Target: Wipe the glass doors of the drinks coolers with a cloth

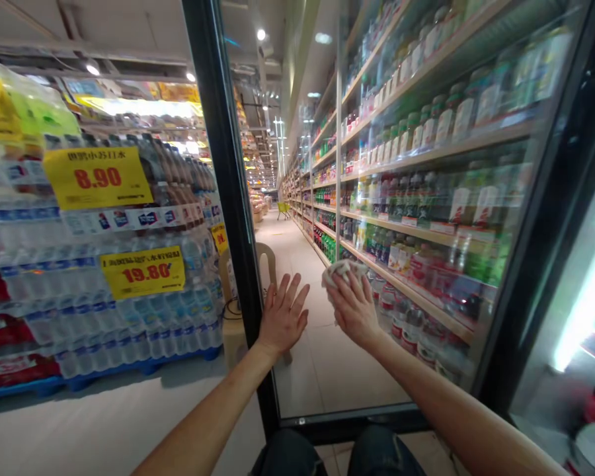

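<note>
A glass door [317, 370] in a black frame [235, 172] stands before me, with shelves of bottles showing in or through the glass. My left hand [283, 318] lies against the glass beside the left frame bar, fingers spread and holding nothing. To its right, my right hand [353, 305] presses a crumpled whitish cloth [344, 267] against the pane, its fingers over the cloth. Both forearms reach up from the lower edge of the view.
Stacked bottle packs [99, 337] with yellow price signs [99, 177] stand at the left on blue pallets. A beige chair [234, 330] is behind the frame's left bar. My knees [384, 453] are close to the door's bottom edge. A bright light strip [582, 311] glows at the right.
</note>
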`<state>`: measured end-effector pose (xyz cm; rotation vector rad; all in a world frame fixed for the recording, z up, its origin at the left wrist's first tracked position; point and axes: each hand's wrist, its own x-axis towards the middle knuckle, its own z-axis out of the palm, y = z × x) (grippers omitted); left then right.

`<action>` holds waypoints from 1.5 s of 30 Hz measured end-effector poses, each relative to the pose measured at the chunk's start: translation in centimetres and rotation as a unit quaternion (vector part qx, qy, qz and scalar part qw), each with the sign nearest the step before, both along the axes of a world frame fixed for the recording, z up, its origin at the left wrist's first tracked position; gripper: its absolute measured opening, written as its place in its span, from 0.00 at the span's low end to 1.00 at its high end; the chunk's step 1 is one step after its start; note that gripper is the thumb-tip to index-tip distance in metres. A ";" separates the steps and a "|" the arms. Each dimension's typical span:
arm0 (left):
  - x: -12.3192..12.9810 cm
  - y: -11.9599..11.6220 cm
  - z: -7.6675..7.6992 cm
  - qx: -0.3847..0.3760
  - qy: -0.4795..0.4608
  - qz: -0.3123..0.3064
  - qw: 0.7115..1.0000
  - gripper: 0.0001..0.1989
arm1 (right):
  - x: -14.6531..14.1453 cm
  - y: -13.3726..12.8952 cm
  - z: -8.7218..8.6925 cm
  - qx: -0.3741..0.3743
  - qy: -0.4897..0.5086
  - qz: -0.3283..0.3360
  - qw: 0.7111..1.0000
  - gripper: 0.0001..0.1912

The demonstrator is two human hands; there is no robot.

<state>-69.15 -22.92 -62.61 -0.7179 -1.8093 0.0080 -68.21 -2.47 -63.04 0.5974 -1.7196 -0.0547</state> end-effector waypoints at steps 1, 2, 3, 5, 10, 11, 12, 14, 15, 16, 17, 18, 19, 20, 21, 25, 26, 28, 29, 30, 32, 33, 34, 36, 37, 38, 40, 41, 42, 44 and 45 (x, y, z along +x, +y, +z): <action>0.2 -0.2 -0.2 -0.002 -0.006 -0.002 1.000 0.27 | 0.2 -0.1 -0.9 0.039 -0.013 0.012 0.999 0.22; 0.5 -0.4 -0.5 -0.006 -0.014 -0.004 1.000 0.26 | 0.4 -0.2 -1.8 0.078 -0.028 0.024 0.996 0.22; 0.9 -0.7 -1.0 -0.012 -0.021 -0.005 1.000 0.26 | 0.4 -0.2 -2.4 0.107 -0.037 0.035 0.993 0.23; 1.6 -1.2 -2.0 -0.029 -0.037 -0.002 0.999 0.25 | 0.1 -0.3 -2.1 0.122 -0.030 0.049 0.991 0.23; 3.1 -2.1 -4.6 -0.052 -0.061 0.016 0.997 0.25 | -1.9 -3.3 6.0 0.030 0.028 0.047 0.998 0.24; 3.4 -2.3 -5.0 -0.053 -0.063 0.013 0.997 0.24 | -2.2 -4.2 7.4 0.024 0.035 0.051 0.998 0.24; 3.6 -2.6 -5.3 -0.057 -0.064 0.007 0.996 0.23 | -2.4 -5.0 8.2 0.028 0.038 0.057 0.997 0.24; 4.3 -3.5 -5.7 -0.072 -0.064 -0.010 0.995 0.21 | -2.4 -6.2 7.9 0.069 0.032 0.074 0.994 0.25; 4.6 -4.0 -5.9 -0.082 -0.062 -0.020 0.995 0.21 | -2.2 -6.4 6.8 0.109 0.021 0.085 0.990 0.24; 5.0 -4.6 -5.9 -0.090 -0.059 -0.029 0.994 0.20 | -2.0 -6.3 5.3 0.158 0.008 0.097 0.983 0.24; 5.3 -5.2 -6.0 -0.095 -0.055 -0.036 0.993 0.19 | -1.8 -6.1 3.7 0.210 -0.002 0.111 0.971 0.22; 5.5 -5.7 -5.9 -0.096 -0.053 -0.041 0.993 0.19 | -1.6 -5.7 2.2 0.258 -0.008 0.124 0.958 0.21; 5.8 -6.1 -5.8 -0.093 -0.050 -0.045 0.993 0.18 | -1.5 -5.4 1.1 0.296 -0.014 0.134 0.946 0.20; 5.9 -6.4 -5.6 -0.089 -0.048 -0.047 0.994 0.18 | -1.4 -5.0 0.6 0.322 -0.018 0.141 0.936 0.19; 6.0 -6.6 -5.4 -0.085 -0.045 -0.050 0.994 0.17 | -1.4 -4.9 0.8 0.332 -0.022 0.141 0.932 0.19; 5.9 -6.2 -3.9 -0.028 -0.031 -0.051 0.998 0.18 | -1.9 -6.2 6.5 0.210 -0.014 0.109 0.972 0.22; 5.8 -6.0 -3.6 -0.012 -0.032 -0.045 0.998 0.18 | -2.1 -6.8 7.9 0.158 -0.007 0.098 0.983 0.23; 5.6 -5.7 -3.2 0.008 -0.039 -0.029 0.999 0.18 | -2.3 -7.7 9.0 0.093 0.004 0.085 0.992 0.24; 5.6 -5.7 -3.1 0.011 -0.042 -0.023 0.999 0.18 | -2.2 -7.9 8.4 0.094 0.003 0.085 0.992 0.24; 5.6 -5.7 -3.2 0.015 -0.046 -0.019 0.999 0.18 | -1.9 -7.9 6.9 0.114 -0.001 0.089 0.989 0.24; 5.7 -5.9 -3.4 0.019 -0.052 -0.019 0.998 0.18 | -1.2 -6.9 2.1 0.185 -0.021 0.103 0.977 0.22; 5.8 -6.0 -3.6 0.021 -0.053 -0.020 0.998 0.18 | -0.7 -6.1 -0.6 0.218 -0.034 0.109 0.969 0.21; 5.9 -6.1 -3.8 0.022 -0.054 -0.019 0.998 0.18 | -0.3 -5.1 -3.0 0.243 -0.046 0.117 0.962 0.20; 6.1 -6.0 -4.0 0.016 -0.053 -0.010 0.998 0.19 | 0.3 -3.1 -6.2 0.263 -0.066 0.121 0.955 0.17; 6.2 -5.7 -4.1 0.011 -0.053 -0.005 0.999 0.19 | 0.4 -2.2 -6.6 0.257 -0.069 0.118 0.957 0.17; 6.1 -5.3 -4.1 0.005 -0.054 -0.001 0.999 0.19 | 0.4 -1.5 -6.3 0.239 -0.067 0.108 0.963 0.17; 5.9 -4.1 -3.9 0.000 -0.054 -0.002 0.999 0.20 | 0.2 -0.7 -4.1 0.165 -0.046 0.073 0.983 0.20; 5.7 -3.4 -3.8 0.001 -0.055 -0.006 0.998 0.21 | 0.0 -0.5 -2.9 0.120 -0.034 0.053 0.991 0.21; 5.5 -2.8 -3.8 0.004 -0.056 -0.009 0.998 0.22 | -0.1 -0.4 -1.9 0.081 -0.025 0.033 0.996 0.22; 4.9 -1.6 -3.8 0.011 -0.058 -0.010 0.998 0.23 | -0.1 -0.4 -1.4 0.038 -0.022 0.007 0.999 0.23; 4.5 -1.2 -3.9 0.012 -0.059 -0.007 0.998 0.23 | 0.1 -0.3 -2.1 0.040 -0.026 0.004 0.999 0.23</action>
